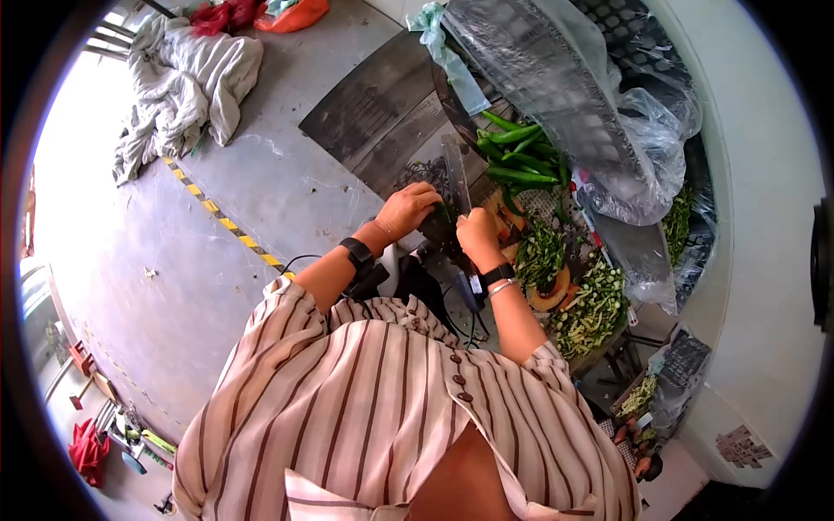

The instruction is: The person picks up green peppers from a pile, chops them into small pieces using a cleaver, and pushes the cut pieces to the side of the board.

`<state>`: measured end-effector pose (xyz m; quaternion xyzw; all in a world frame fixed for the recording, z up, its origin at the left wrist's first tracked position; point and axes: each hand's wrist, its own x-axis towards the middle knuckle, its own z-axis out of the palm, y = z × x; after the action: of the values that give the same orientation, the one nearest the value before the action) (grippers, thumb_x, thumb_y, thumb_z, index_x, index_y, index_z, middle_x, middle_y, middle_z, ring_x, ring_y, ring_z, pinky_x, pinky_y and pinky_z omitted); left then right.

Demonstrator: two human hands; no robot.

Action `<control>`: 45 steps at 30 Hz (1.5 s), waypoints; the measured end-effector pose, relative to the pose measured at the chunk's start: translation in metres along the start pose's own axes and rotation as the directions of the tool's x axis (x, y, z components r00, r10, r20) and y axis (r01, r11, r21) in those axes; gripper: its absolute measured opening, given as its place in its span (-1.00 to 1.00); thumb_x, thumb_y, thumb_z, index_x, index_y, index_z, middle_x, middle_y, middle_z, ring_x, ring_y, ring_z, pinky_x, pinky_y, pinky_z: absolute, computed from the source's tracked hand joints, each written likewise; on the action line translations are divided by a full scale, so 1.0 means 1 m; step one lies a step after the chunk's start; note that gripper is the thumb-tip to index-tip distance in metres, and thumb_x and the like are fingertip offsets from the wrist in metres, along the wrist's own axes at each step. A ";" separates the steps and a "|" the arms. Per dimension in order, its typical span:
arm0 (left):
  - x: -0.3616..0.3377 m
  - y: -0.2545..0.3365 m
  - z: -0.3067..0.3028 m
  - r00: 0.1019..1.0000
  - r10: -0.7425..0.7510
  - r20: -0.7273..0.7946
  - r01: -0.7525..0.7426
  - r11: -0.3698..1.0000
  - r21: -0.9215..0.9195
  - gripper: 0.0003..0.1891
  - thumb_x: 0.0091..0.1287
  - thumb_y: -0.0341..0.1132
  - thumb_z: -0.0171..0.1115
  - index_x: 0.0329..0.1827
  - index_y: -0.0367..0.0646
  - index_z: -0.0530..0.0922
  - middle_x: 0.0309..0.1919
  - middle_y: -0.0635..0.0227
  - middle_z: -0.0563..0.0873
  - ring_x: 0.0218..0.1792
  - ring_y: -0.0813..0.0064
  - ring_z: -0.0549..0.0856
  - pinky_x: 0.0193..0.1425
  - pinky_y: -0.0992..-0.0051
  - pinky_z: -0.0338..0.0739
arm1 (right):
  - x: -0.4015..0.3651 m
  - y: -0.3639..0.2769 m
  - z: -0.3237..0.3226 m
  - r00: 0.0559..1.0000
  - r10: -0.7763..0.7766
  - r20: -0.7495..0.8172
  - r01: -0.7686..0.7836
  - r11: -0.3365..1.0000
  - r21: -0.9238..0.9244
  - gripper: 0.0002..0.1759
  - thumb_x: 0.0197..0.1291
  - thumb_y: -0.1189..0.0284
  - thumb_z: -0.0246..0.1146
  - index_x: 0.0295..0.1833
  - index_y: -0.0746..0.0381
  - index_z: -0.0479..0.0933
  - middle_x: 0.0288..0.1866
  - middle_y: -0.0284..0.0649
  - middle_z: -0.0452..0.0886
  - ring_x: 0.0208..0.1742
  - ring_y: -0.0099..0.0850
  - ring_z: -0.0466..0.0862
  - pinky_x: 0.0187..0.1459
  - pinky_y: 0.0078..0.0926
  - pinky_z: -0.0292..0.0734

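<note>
Knife (458, 174) blade sticks out beyond the right hand (480, 239) grip; left hand (408, 211) is just left of it, so the gap between the hands is tight. Right and beyond the right grip: green pepper heap (526, 156), then plastic sheeting (556, 87) blocking the far side. Directly right of the grip: chopped greens (540, 252), low, passable only from above. Between forearms, body side: dark clutter, can't separate it. Best lane: left of the left grip, out over the floor (287, 165). Plank surface (373, 113) beyond the left grip has room on top too.
</note>
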<state>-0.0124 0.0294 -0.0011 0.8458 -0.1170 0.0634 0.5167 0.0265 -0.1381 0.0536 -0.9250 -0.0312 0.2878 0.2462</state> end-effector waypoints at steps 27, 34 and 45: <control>-0.004 -0.006 -0.002 0.993 -0.085 -0.083 0.091 0.993 0.076 -0.91 0.08 -0.42 0.20 -0.34 -0.14 0.56 -0.39 0.30 0.55 -0.29 0.19 0.58 -0.23 0.32 0.50 | 0.001 -0.011 0.010 0.974 -0.224 -0.031 0.221 0.973 -0.067 -0.72 0.00 0.47 0.18 -0.55 0.53 0.46 -0.59 0.28 0.45 -0.39 0.17 0.54 -0.40 -0.11 0.44; -0.010 -0.006 0.000 0.991 -0.106 -0.078 0.112 0.991 0.073 -0.89 0.09 -0.44 0.22 -0.31 -0.17 0.59 -0.34 0.28 0.58 -0.29 0.21 0.60 -0.22 0.36 0.52 | -0.018 -0.022 -0.011 0.979 -0.196 0.050 0.201 0.973 -0.115 -0.78 -0.03 0.47 0.20 -0.51 0.47 0.53 -0.51 0.24 0.52 -0.36 0.11 0.57 -0.31 -0.11 0.48; -0.007 -0.003 0.002 0.978 -0.165 -0.126 0.178 0.979 0.103 -0.94 0.09 -0.41 0.19 -0.38 -0.14 0.53 -0.40 0.29 0.52 -0.26 0.21 0.56 -0.20 0.34 0.49 | -0.010 -0.011 -0.001 0.966 -0.185 0.182 0.232 0.931 -0.283 -0.78 -0.02 0.50 0.19 -0.51 0.50 0.51 -0.50 0.25 0.52 -0.35 0.12 0.57 -0.31 -0.09 0.49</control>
<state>-0.0185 0.0300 -0.0058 0.8755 -0.0093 0.0744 0.4773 0.0201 -0.1306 0.0650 -0.9183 -0.1919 0.3217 0.1283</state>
